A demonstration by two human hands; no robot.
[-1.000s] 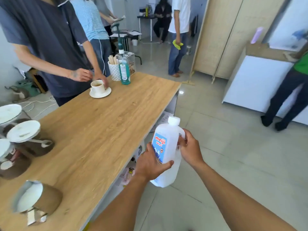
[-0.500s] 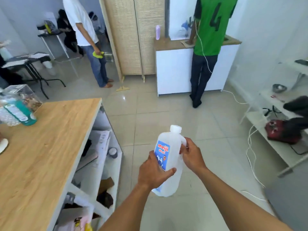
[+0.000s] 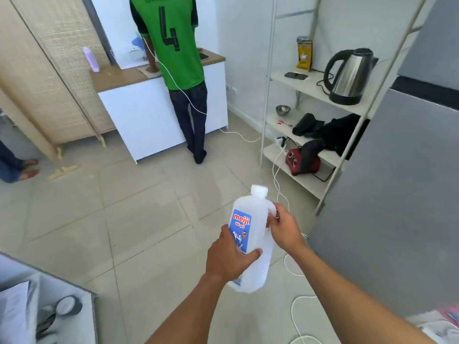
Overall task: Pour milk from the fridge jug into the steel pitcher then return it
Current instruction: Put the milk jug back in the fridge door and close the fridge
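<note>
Both hands grip milk jug (image 3: 250, 234): left hand (image 3: 228, 256) body, right hand (image 3: 285, 228) handle.

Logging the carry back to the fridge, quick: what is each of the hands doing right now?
Left hand: closed around the body of the milk jug.
Right hand: closed on the jug's handle side.

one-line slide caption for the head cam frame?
Both hands, left hand and right hand, carry the capped milk jug toward the grey fridge.
</note>
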